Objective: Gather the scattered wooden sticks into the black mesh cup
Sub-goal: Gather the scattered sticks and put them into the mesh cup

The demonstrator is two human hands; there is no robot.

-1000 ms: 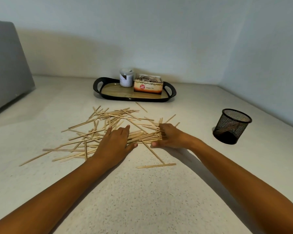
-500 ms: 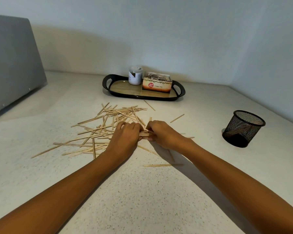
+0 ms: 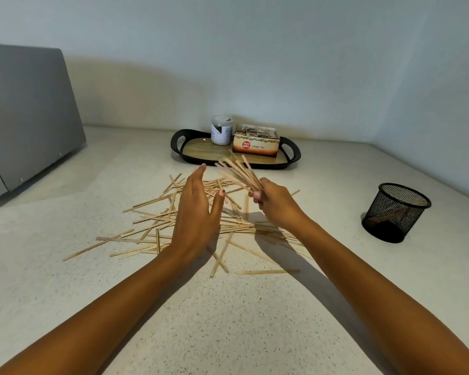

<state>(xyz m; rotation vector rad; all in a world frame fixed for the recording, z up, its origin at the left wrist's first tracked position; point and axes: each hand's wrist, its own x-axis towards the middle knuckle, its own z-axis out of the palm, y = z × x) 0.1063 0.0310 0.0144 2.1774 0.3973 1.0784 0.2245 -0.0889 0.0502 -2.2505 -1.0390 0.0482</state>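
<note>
My right hand (image 3: pixel 275 204) is curled around a bunch of sticks (image 3: pixel 238 171), held up off the tabletop (image 3: pixel 228 320). The sticks fan out from my fist toward the far left. My left hand (image 3: pixel 195 209) is open, with fingers straight and the palm turned toward the bunch. It hangs just left of the bunch, and I cannot tell if it touches any stick. The loose sticks (image 3: pixel 152 226) lie scattered on the tabletop under both hands and out to the left, with a few strays nearer to me. The cup (image 3: pixel 395 212) stands upright well to the right of my right hand, apart from the pile. At the far side sits a tray (image 3: pixel 179 142) carrying a jar (image 3: pixel 221 130) and a tea box (image 3: pixel 255 143).
</note>
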